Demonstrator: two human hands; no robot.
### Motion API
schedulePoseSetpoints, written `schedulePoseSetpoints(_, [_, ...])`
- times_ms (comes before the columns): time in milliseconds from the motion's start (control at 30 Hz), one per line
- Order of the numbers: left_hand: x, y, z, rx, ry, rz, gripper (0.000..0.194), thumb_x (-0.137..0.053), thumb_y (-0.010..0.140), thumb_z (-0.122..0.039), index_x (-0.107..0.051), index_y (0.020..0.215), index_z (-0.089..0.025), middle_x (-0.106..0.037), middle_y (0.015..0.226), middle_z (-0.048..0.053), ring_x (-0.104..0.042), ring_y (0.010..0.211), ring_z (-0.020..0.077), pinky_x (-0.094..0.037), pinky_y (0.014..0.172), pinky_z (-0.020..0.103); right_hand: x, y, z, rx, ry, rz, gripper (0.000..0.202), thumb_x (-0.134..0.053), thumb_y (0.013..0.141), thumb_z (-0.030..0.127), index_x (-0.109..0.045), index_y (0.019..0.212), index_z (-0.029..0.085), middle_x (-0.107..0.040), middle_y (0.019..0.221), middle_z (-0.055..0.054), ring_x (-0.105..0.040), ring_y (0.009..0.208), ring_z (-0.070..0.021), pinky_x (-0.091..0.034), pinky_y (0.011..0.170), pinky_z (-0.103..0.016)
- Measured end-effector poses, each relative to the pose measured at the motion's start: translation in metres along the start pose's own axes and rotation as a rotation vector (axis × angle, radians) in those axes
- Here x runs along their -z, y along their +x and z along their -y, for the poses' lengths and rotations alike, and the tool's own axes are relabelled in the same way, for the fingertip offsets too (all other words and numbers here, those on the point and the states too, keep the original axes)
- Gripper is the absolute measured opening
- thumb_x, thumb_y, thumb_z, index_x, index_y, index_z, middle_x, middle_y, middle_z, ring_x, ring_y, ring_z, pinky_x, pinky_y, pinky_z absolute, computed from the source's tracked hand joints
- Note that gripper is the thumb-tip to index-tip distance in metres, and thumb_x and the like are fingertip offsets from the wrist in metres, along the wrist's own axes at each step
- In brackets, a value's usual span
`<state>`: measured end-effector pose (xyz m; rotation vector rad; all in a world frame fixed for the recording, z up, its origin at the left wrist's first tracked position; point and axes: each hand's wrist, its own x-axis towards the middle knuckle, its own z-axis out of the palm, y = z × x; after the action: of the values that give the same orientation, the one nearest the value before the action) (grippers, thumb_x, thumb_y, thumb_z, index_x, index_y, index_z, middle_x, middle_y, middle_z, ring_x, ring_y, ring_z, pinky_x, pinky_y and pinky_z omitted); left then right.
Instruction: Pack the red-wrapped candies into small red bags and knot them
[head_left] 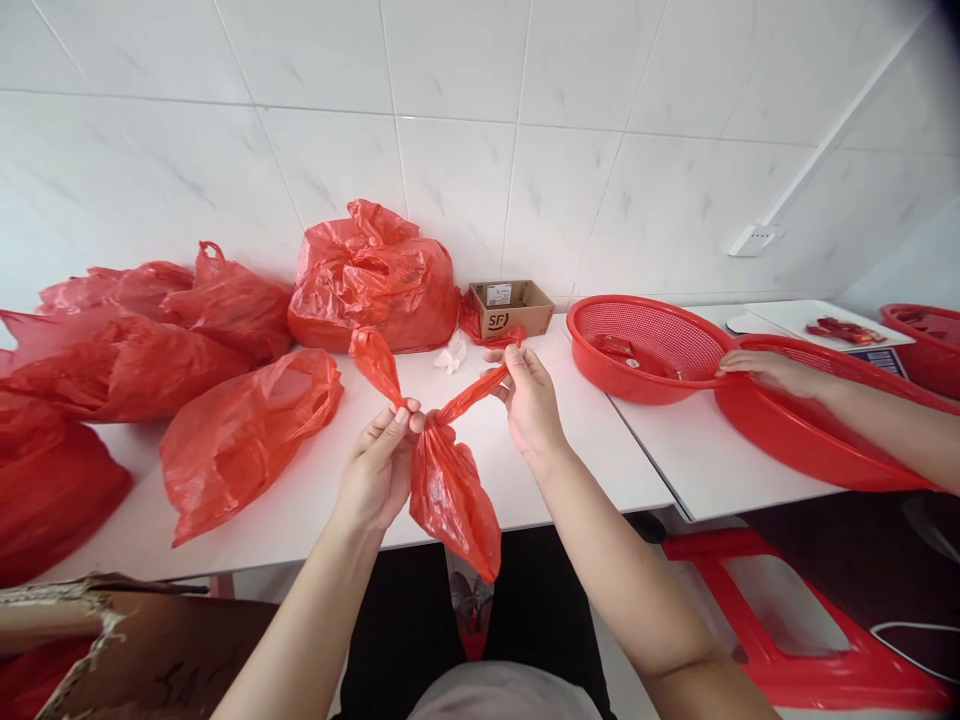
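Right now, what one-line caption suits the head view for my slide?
Left hand and right hand grip the twisted top of a red bag at the white table.

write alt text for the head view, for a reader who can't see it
A person's left hand and right hand pinch the two twisted ends of a small red bag at a white table. Larger red bags sit to the left and a cardboard box behind; on the right, another person's hand touches a red basket.
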<state>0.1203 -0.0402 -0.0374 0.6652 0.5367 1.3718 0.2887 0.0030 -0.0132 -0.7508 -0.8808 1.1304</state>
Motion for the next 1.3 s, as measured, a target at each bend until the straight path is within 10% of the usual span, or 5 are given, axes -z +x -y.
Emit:
schedulePoseSetpoints(267, [0.005, 0.006, -0.002, -0.167, 0.309, -0.114, 0.027, -0.076, 0.073, -0.043, -0.067, 0.082, -0.019, -0.052, 0.070, -0.003, -0.053, 0.073, 0.0098, -0.045, 0.071, 0.021, 0.005, 0.009, -0.002, -0.122, 0.299, -0.046, 0.030, -0.069, 0.082, 0.040, -0.047, 0.074, 0.021, -0.051, 0.063, 0.008, -0.056, 0.055, -0.0083, -0.055, 0.064, -0.027])
schedulePoseSetpoints(533, [-0.013, 0.015, -0.011, 0.113, 0.735, 0.115, 0.024, -0.068, 0.076, -0.021, -0.060, 0.055, -0.015, -0.055, 0.058, -0.001, -0.052, 0.062, 0.0120, -0.041, 0.065, 0.025, -0.028, 0.001, 0.021, 0.080, -0.372, 0.540, 0.033, -0.056, 0.091, 0.048, -0.047, 0.075, 0.021, -0.066, 0.075, 0.001, -0.066, 0.072, -0.0132, -0.053, 0.074, -0.029])
schedulePoseSetpoints(733, [-0.022, 0.011, -0.003, 0.209, 0.821, 0.265, 0.014, -0.065, 0.078, -0.029, -0.068, 0.071, -0.016, -0.067, 0.072, 0.002, -0.060, 0.071, 0.0172, -0.046, 0.073, 0.031, -0.037, 0.006, -0.001, 0.132, -0.746, 0.469, 0.031, -0.047, 0.096, 0.048, -0.047, 0.080, 0.022, -0.068, 0.085, -0.001, -0.065, 0.077, -0.0149, -0.048, 0.076, -0.031])
schedulePoseSetpoints(1000, [-0.003, 0.016, -0.007, 0.079, 0.876, 0.159, 0.041, -0.062, 0.084, -0.048, -0.063, 0.058, -0.017, -0.066, 0.069, 0.003, -0.060, 0.077, 0.0177, -0.044, 0.085, 0.033, -0.002, -0.008, 0.015, 0.143, -1.098, 0.582, 0.021, -0.043, 0.099, 0.036, -0.052, 0.115, 0.026, -0.058, 0.064, 0.005, -0.057, 0.062, -0.0149, -0.038, 0.066, -0.028])
schedulePoseSetpoints(1300, [0.009, 0.009, -0.010, 0.020, 0.851, 0.219, 0.017, -0.074, 0.079, -0.034, -0.072, 0.086, -0.020, -0.071, 0.094, 0.006, -0.065, 0.091, 0.0202, -0.050, 0.086, 0.034, 0.016, -0.060, -0.008, 0.027, -0.721, 0.364, 0.018, -0.045, 0.095, 0.029, -0.049, 0.112, 0.025, -0.043, 0.056, 0.010, -0.040, 0.048, -0.0108, -0.034, 0.053, -0.023])
